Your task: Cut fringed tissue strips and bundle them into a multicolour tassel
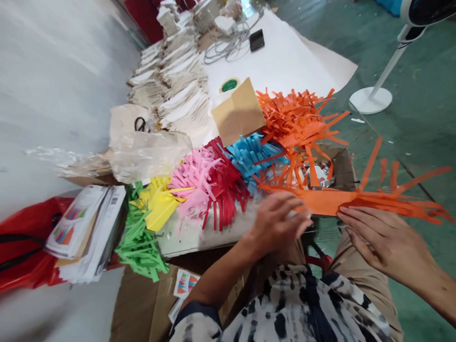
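We hold an orange strip (327, 201), its long cut fringe fanning out toward 3 o'clock, just above our lap. Our left hand (277, 224) curls narrowly over the strip's near end and seems to hold it, though slight blur hides the fingertips. Our right hand (382, 244) lies open, with its fingers (355, 219) stretched out and touching the strip's lower edge.

At 12 o'clock from the hands, an orange pile (297, 124) of fringed paper rises beside a kraft envelope (238, 112). Toward 10 o'clock lie blue fringe (252, 159), red fringe (227, 186) and pink fringe (194, 181). Yellow fringe (159, 202) and green fringe (140, 243) sit further round, near 9 o'clock. Printed cards (86, 223) rest on a red bag (15, 250) beyond them. Stacked cream bags (172, 78) run toward 11 o'clock, and a fan base (369, 100) stands on the green floor (433, 76) at 1 o'clock.
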`<action>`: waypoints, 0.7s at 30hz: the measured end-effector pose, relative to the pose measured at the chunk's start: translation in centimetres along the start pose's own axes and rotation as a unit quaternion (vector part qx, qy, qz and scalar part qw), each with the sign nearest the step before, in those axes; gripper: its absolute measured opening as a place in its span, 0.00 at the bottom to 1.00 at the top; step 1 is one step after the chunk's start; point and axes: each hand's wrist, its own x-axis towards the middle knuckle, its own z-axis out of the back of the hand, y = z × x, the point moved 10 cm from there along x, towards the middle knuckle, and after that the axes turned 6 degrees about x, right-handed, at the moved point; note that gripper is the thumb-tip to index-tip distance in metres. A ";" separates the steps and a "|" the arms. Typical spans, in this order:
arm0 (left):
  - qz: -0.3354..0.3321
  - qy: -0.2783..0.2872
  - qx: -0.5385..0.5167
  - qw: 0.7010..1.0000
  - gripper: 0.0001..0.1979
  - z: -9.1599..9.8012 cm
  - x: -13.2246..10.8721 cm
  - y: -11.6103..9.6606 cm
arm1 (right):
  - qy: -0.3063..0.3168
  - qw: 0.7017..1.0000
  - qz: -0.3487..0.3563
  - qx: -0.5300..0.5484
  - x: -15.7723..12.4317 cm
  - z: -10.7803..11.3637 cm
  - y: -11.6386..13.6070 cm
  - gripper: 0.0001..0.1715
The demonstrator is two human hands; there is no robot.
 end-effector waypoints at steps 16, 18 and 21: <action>0.092 0.028 -0.087 0.992 0.09 -4.2 0.1 -1.5 | 0.021 0.992 -0.107 0.057 1.9 2.2 -3.9 0.14; 0.134 0.017 -0.093 0.987 0.08 -3.8 0.3 -0.8 | 0.023 0.990 -0.123 0.069 2.6 2.2 -4.2 0.15; 0.173 0.002 -0.099 0.980 0.08 -3.3 0.3 -0.2 | 0.040 0.986 -0.136 0.091 2.9 1.9 -4.7 0.19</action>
